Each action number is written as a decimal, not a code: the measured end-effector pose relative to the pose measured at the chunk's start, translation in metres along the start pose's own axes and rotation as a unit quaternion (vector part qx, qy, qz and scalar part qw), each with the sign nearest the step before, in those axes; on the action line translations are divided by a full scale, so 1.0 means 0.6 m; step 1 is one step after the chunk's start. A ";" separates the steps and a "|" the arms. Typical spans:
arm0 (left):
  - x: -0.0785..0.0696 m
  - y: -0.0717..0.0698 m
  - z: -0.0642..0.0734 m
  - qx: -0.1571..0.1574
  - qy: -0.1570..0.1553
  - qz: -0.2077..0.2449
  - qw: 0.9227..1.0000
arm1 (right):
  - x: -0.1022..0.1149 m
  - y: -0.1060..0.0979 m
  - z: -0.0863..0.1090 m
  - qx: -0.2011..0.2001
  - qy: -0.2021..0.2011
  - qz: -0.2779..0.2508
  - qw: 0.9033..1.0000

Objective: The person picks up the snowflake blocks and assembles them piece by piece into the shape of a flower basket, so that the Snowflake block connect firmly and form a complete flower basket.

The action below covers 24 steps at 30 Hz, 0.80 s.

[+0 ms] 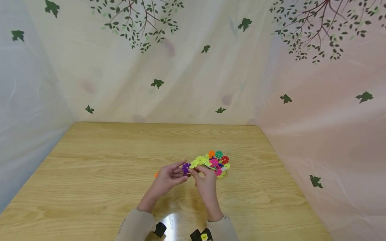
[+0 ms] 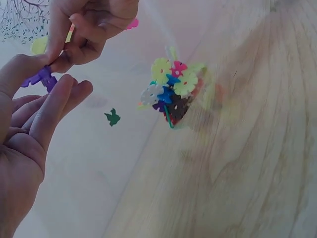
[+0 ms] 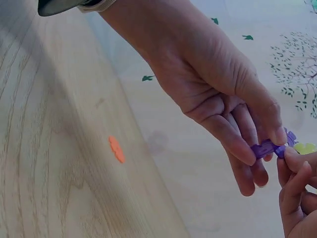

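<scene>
My left hand holds a purple flower-shaped plastic disc between thumb and fingers. Opposite it, my right hand pinches at the purple end, its fingertips close to the left thumb, as the right wrist view shows with the purple piece. Beyond the purple piece runs a row of yellow-green flower discs, raised by the hands. In the left wrist view a bit of yellow disc and a pink tip show behind the right hand.
A cluster of joined flower discs in yellow, white, blue, pink and other colours stands on the wooden table, just past my right hand. One loose orange disc lies left of my left hand. A leaf-printed curtain surrounds the table.
</scene>
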State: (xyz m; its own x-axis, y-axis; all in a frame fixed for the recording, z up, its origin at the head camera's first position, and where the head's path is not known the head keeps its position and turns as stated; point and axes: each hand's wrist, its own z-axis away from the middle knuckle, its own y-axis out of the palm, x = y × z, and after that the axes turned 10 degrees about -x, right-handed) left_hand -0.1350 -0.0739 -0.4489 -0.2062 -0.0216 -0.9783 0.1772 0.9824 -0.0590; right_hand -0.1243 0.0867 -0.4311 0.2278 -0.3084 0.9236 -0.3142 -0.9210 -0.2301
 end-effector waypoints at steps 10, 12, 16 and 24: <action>-0.003 -0.017 -0.001 0.033 0.048 -0.064 0.996 | -0.003 0.005 0.011 0.003 -0.004 0.014 1.000; -0.002 -0.018 -0.001 0.034 0.043 -0.058 0.997 | -0.007 0.008 0.014 -0.003 -0.012 0.020 1.000; 0.000 -0.020 -0.001 0.034 0.036 -0.053 0.997 | -0.010 0.012 0.019 -0.014 -0.017 0.017 1.000; -0.012 -0.013 -0.004 0.022 0.021 -0.061 0.998 | -0.011 0.002 0.010 -0.023 0.041 -0.038 0.998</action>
State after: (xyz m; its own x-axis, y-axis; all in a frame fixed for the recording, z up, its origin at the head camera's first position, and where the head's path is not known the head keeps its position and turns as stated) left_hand -0.1372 -0.0811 -0.4406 -0.2693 -0.1314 -0.9540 0.1900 0.9639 -0.1864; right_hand -0.1205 0.0862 -0.4391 0.1769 -0.2149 0.9605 -0.3411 -0.9288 -0.1449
